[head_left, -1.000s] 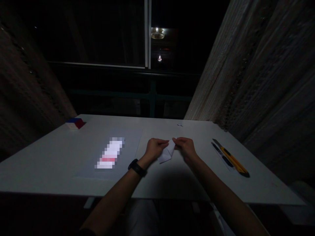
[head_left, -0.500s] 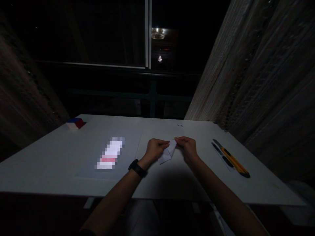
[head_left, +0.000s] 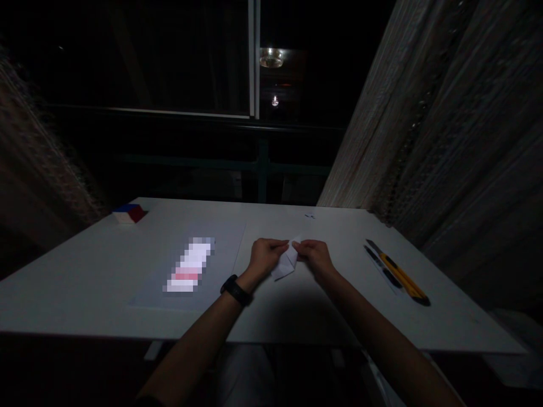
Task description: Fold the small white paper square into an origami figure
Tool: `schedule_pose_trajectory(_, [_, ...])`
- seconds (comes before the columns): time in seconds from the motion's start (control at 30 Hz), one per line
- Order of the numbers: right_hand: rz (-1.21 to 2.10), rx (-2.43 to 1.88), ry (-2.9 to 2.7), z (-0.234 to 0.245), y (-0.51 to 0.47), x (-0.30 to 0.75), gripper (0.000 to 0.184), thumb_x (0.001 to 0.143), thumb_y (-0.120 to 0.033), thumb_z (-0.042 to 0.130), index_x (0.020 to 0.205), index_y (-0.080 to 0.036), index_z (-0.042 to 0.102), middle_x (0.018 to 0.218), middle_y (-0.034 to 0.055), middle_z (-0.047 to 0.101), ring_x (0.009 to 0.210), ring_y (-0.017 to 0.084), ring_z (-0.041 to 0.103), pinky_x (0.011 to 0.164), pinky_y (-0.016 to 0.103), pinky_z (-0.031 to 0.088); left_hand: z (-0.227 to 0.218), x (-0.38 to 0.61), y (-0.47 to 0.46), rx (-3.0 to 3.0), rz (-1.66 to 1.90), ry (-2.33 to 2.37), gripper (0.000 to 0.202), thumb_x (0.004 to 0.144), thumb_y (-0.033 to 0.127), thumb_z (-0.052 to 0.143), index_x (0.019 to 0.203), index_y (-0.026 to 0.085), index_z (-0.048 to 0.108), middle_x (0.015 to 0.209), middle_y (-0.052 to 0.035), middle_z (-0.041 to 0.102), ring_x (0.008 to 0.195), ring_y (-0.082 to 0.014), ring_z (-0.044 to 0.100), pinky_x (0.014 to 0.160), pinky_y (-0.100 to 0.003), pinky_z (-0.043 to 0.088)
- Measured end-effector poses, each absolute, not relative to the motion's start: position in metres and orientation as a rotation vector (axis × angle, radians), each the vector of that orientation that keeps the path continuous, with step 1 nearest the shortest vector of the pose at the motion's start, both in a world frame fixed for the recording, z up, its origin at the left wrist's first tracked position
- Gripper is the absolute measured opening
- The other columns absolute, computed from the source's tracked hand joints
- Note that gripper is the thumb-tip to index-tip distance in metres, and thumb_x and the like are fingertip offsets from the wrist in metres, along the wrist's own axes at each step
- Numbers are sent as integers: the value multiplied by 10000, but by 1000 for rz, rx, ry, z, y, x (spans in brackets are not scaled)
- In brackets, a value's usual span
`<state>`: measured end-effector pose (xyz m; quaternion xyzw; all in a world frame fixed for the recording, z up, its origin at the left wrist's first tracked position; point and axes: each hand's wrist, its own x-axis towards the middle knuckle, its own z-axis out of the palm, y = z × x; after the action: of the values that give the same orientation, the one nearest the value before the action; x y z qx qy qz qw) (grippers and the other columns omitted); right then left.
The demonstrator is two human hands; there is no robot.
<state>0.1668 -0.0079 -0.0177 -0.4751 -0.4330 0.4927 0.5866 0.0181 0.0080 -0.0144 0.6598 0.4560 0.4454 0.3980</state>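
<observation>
A small piece of folded white paper [head_left: 285, 265] is held between my two hands, just above the middle of the white table. My left hand [head_left: 266, 254], with a dark band on its wrist, pinches the paper's upper left part between thumb and fingers. On the other side my right hand [head_left: 314, 255] is closed on the paper's upper right edge, its fingertips close to those of the left. Crease lines cross the paper's face, and its lower corner sticks out below the fingers. The fingers hide its upper part.
A lit, pixelated phone-like screen [head_left: 190, 264] lies on a paper sheet [head_left: 231, 237] at left. A red, white and blue cube [head_left: 129, 213] sits at the far left. Right of my hands lie a pen [head_left: 384, 268] and a yellow utility knife [head_left: 405, 278]. Tiny scraps [head_left: 310, 216] lie at the back.
My right hand has moved a little left and down along the paper, nearer to my left hand. My left hand stays almost in place, still pinching the paper.
</observation>
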Motion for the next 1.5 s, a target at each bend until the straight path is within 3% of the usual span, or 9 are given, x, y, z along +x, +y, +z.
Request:
schedule_pose_trajectory(0.27, [1145,-1115,-966,-18,-6,166,296,429,-351,774,488,-132,583,476,-3,562,457,110,519,512,253,450,-15,19,9,1650,1145,1132,258,665,303,631,873,159,683,868,-87,680,783,-189,623,730,-292,461])
schedule_pose_trajectory(0.7, [1186,-1149,-1047,-17,-9,165,336,463,-425,745,502,-124,601,480,15,580,446,112,523,486,245,449,-15,21,11,1532,1156,1171,246,644,269,649,858,152,687,835,-81,685,774,-194,624,701,-290,472])
schedule_pose_trajectory(1.13, [988,-1265,-1214,-16,-12,160,354,516,-458,695,450,-128,587,395,1,522,379,87,432,407,219,329,-14,19,12,1373,1207,1144,250,641,230,644,859,113,681,830,-101,683,743,-191,628,651,-276,483])
schedule_pose_trajectory(1.5, [928,-1358,-1368,-20,-11,162,381,584,-493,624,473,-131,582,399,-6,516,379,92,422,401,220,297,-17,18,15,1301,1285,1145,271,611,252,662,840,111,687,806,-105,684,717,-192,622,644,-287,478])
